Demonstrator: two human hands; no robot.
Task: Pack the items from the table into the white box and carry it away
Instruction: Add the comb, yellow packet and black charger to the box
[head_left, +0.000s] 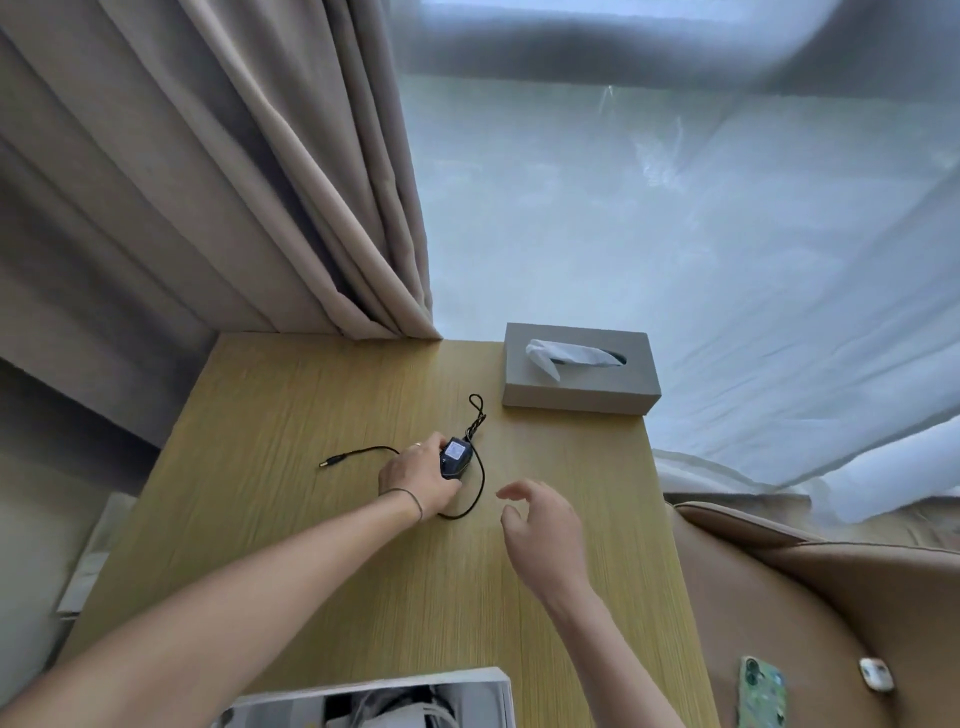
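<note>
While a person leans over a light wooden desk (291, 519), the left hand (415, 478) closes over a small black power adapter (455, 456), fingers curled along its far side and thumb tucked against its near edge, the white label on top of the adapter showing beyond the knuckles. From the adapter, a thin black cable (475, 493) loops toward the person and runs out to the left, ending in a barrel plug (332, 462) lying flat on the desk; a twisted length of the same cable (477, 415) stretches away from the adapter toward a grey tissue box (579, 382), which sits beyond and to the right of the adapter at the far right corner of the desk, a white tissue (566, 356) poking from its slot. To the right of the adapter and nearer the person, the right hand (543, 535) hovers above the desk with fingers loosely spread and lightly bent, holding nothing. Well nearer than the adapter, at the bottom edge of the view, the white box (467, 686) stands open on the desk, its contents unclear. Far to the right of the adapter, a tan chair (810, 597) carries a green-cased phone (762, 693) and a small white case (877, 674). Beige curtains (208, 182) and sheer white drapes (675, 234) hang behind the desk.
</note>
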